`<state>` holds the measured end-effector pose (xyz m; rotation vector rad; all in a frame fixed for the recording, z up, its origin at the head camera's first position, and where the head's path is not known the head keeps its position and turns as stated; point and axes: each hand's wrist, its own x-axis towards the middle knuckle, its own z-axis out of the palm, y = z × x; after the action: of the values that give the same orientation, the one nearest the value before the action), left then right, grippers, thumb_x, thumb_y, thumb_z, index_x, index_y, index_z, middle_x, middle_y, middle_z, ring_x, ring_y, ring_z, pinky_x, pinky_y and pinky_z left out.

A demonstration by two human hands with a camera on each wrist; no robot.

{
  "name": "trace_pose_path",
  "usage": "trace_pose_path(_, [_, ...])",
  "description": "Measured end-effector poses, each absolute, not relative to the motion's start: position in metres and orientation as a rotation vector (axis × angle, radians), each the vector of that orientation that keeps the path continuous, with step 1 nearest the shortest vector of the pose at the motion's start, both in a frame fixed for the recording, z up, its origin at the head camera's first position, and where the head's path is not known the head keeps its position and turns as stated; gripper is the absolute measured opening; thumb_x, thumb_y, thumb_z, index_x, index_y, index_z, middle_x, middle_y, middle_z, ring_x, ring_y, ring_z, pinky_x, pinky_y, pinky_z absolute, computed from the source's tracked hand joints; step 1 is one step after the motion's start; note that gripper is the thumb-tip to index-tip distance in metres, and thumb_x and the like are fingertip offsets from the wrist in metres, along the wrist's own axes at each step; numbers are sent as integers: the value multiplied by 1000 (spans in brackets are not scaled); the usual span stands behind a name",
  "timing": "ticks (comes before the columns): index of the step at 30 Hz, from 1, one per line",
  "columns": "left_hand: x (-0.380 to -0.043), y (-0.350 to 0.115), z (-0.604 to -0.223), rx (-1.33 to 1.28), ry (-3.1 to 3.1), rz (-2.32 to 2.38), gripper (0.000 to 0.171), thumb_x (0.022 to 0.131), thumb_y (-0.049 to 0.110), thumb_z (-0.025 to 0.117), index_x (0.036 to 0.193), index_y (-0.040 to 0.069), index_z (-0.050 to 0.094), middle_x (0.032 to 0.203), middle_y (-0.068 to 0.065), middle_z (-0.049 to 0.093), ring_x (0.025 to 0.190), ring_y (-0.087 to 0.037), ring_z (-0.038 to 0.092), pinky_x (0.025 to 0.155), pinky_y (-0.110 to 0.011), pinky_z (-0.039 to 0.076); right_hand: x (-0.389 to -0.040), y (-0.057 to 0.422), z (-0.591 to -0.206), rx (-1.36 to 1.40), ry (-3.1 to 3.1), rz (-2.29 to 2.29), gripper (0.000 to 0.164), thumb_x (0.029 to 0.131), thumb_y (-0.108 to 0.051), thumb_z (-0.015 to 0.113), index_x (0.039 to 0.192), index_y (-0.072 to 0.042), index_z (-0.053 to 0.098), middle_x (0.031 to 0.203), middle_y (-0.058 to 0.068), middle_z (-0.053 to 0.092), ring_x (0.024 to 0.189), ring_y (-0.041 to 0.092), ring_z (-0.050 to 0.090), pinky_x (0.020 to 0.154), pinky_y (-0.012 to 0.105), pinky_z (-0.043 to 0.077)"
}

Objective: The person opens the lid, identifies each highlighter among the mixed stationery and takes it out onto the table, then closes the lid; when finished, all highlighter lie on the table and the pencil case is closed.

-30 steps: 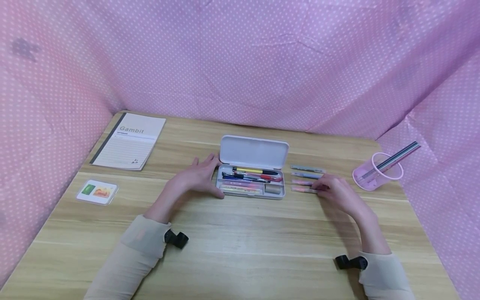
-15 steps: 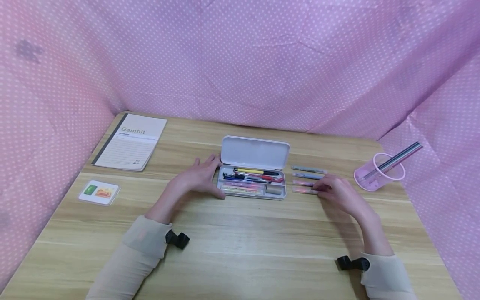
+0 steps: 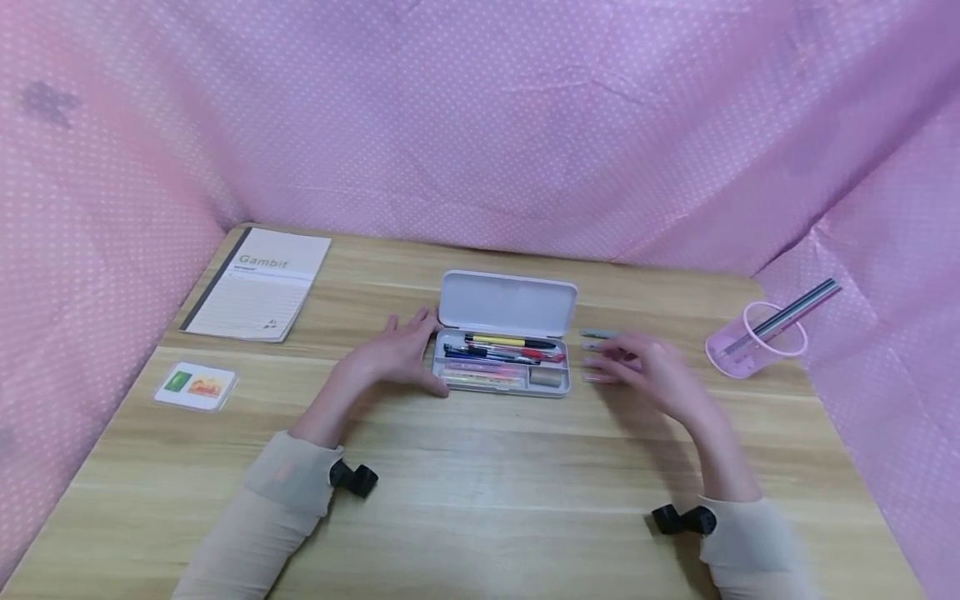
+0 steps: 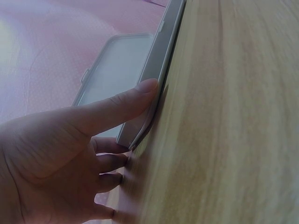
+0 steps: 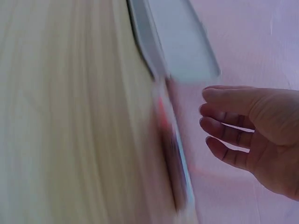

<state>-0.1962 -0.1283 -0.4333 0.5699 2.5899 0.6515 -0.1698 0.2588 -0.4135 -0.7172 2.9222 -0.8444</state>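
Observation:
A white pencil case (image 3: 562,392) stands with its lid up in the middle of the table, several pens and a small grey cylinder inside. My left hand (image 3: 397,354) holds its left end. In the left wrist view the thumb (image 4: 124,105) lies along the front wall, the other fingers behind the corner. To the right of the case is a row of several pens (image 3: 597,333), partly covered by my right hand (image 3: 660,375). The right wrist view shows that hand raised off the table, fingers loosely bent and nothing between them.
A pink mesh pen cup (image 3: 723,350) with dark sticks leans at the right edge. On the left are a notebook (image 3: 258,283) and a white card (image 3: 197,386) with green and orange pictures. A pink dotted curtain (image 3: 480,125) surrounds the table.
My right hand has let go of the nearest pen in the row, lifted, and shifted left over the pens. The left hand stays on the case.

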Motion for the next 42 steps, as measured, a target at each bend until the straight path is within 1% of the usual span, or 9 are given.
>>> trace_pose_path(2, [-196, -129, -433, 570, 2592, 653, 100, 62, 52, 81, 139, 13, 31, 159, -16, 9, 149, -32, 3, 118, -60, -3, -171, 240, -409, -753, 2871, -920, 27, 85, -14, 68, 112, -13, 68, 106, 3, 69, 93, 15, 65, 78, 33, 59])
trace_pose_path(4, [-196, -128, -433, 572, 2593, 652, 100, 62, 52, 81, 139, 13, 31, 159, -16, 9, 149, -32, 3, 118, -60, -3, -172, 222, -405, -795, 2829, -977, 28, 85, -14, 69, 113, -13, 67, 107, 5, 69, 93, 14, 65, 79, 33, 59])
trace_pose_path(9, [-197, -129, -433, 573, 2592, 658, 98, 61, 53, 82, 137, 13, 32, 159, -17, 10, 149, -32, 3, 118, -60, -4, -175, 181, -403, -940, 2754, -1023, 31, 85, -16, 69, 116, -15, 66, 109, 4, 69, 94, 14, 64, 78, 39, 56])
trace_pose_path(17, [-197, -128, -430, 571, 2588, 652, 98, 61, 53, 82, 136, 13, 33, 159, -19, 9, 148, -33, 3, 118, -60, -3, -174, 141, -408, -1058, 2665, -1023, 39, 85, -19, 70, 123, -20, 61, 112, 4, 67, 102, 16, 63, 85, 38, 55])
trace_pose_path(22, [-197, -127, -430, 576, 2582, 652, 98, 61, 52, 81, 136, 12, 33, 158, -21, 10, 148, -34, 4, 118, -61, -2, -173, 131, -411, -1065, 2660, -906, 40, 86, -19, 68, 126, -17, 60, 116, 2, 65, 104, 14, 62, 88, 34, 54])
trace_pose_path(27, [-198, -128, -430, 583, 2584, 639, 99, 61, 52, 81, 138, 12, 32, 158, -23, 9, 148, -36, 4, 117, -62, -3, -173, 129, -417, -1078, 2649, -789, 36, 88, -19, 66, 123, -16, 61, 118, 0, 65, 106, 11, 62, 93, 28, 53])
trace_pose_path(35, [-197, -130, -427, 582, 2589, 643, 99, 62, 52, 81, 138, 12, 32, 158, -21, 9, 148, -35, 3, 117, -61, -3, -174, 128, -420, -1109, 2660, -698, 28, 86, -15, 68, 114, -18, 66, 110, -5, 67, 106, 8, 60, 97, 30, 50])
trace_pose_path(38, [-196, -129, -427, 587, 2583, 650, 100, 62, 52, 81, 139, 12, 31, 158, -20, 8, 148, -34, 3, 117, -61, -3, -173, 128, -421, -1112, 2679, -678, 23, 87, -14, 67, 110, -18, 68, 107, -5, 67, 105, 8, 60, 96, 30, 50])
trace_pose_path(42, [-195, -128, -427, 582, 2582, 659, 100, 62, 52, 81, 139, 12, 32, 159, -19, 9, 148, -33, 4, 117, -60, -3, -171, 128, -421, -1058, 2701, -646, 20, 88, -16, 66, 107, -22, 69, 104, -8, 66, 100, 6, 60, 91, 27, 52])
